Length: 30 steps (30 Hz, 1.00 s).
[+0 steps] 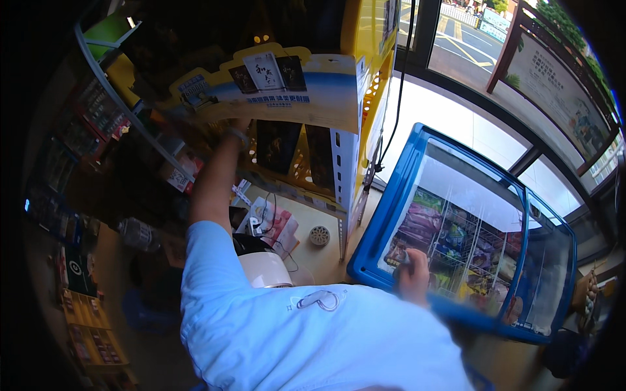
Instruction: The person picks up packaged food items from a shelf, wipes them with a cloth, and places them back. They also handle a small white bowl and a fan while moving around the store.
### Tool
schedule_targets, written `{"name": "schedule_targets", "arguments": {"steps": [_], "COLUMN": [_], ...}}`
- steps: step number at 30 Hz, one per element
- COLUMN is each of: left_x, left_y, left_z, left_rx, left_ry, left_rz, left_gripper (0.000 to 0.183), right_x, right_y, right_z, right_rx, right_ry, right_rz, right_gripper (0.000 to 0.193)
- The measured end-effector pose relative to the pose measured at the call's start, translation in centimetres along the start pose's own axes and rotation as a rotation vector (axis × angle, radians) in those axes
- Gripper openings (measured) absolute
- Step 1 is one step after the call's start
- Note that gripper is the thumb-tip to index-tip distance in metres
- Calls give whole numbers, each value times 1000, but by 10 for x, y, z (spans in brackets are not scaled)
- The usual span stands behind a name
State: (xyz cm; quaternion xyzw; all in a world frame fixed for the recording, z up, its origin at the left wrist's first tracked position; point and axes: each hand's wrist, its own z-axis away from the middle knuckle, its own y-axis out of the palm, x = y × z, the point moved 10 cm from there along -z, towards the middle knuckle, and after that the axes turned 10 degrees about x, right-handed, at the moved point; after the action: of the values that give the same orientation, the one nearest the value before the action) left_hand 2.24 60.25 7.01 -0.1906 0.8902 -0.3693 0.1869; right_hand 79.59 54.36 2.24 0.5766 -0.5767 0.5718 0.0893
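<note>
"What could go wrong in this head view?"
"Your left hand [242, 123] is mostly hidden behind the shelf [377, 42]'s card strip [326, 112], left of the freezer [379, 236]; working blind could bend the strip. I can't tell that grip."
"Your right hand [415, 279]?"
"Curled by the freezer's near edge; holding unclear."
"Strip's direction?"
"Long axis sideways, right end toward the freezer."

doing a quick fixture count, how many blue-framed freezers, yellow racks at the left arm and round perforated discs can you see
Blue-framed freezer: 1
Yellow rack at the left arm: 1
Round perforated disc: 1
Total: 3
</note>
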Motion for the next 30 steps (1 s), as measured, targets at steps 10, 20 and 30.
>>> {"name": "schedule_targets", "arguments": {"steps": [10,20,30], "left_x": [38,-97,-120], "left_y": [0,-104,-158], "left_z": [-18,61,96], "left_rx": [5,38,202], "left_ry": [76,-158,-279], "left_rz": [-234,729,1125], "left_gripper": [44,42,39], "right_x": [5,-2,5], "right_y": [5,10,14], "right_z": [-2,-1,-6], "right_rx": [17,22,64], "right_ry": [-23,-12,-40], "right_rz": [-44,-44,-46], "right_gripper": [34,34,34]}}
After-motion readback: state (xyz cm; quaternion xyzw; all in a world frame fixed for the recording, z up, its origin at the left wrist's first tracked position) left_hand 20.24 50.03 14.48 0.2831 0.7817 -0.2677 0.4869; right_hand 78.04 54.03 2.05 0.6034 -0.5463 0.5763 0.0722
